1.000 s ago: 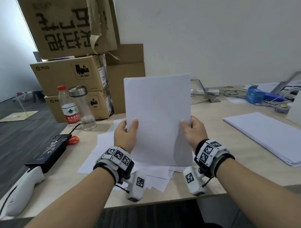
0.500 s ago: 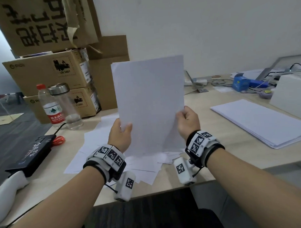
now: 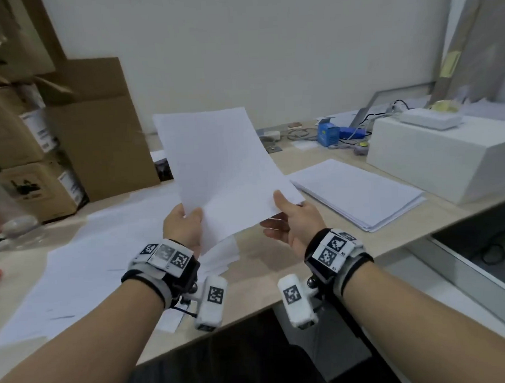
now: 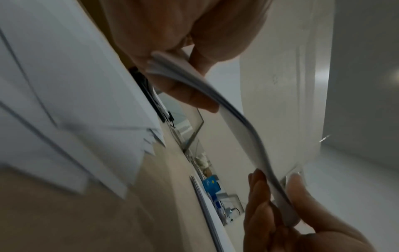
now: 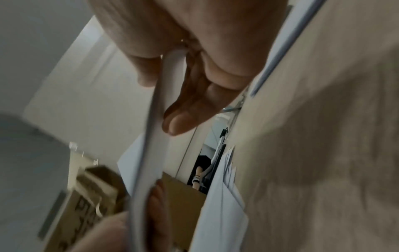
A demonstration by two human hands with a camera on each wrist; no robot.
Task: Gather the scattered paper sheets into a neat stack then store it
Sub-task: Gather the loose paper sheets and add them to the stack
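Note:
A thin bundle of white paper sheets [image 3: 216,169] is held in the air over the desk, tilted back and to the right. My left hand [image 3: 193,219] pinches its lower left corner. At the lower right corner my right hand [image 3: 276,216] holds it, thumb on top and fingers underneath. The left wrist view shows the bundle's bent lower edge [image 4: 237,119] running between both hands. In the right wrist view the same edge [image 5: 155,136] sits between thumb and fingers. More loose sheets [image 3: 90,254] lie fanned on the desk to the left. A neat paper stack [image 3: 357,190] lies flat on the right.
Cardboard boxes [image 3: 95,139] stand at the back left. A large white box [image 3: 444,153] sits at the right, just behind the neat stack. A blue box [image 3: 328,134] and cables lie along the wall. The desk's front edge [image 3: 249,311] runs below my wrists.
The bundle stood upright with its lower edge by the loose sheets; it is now lifted, tilted and carried rightward. My view has swung right toward the neat stack.

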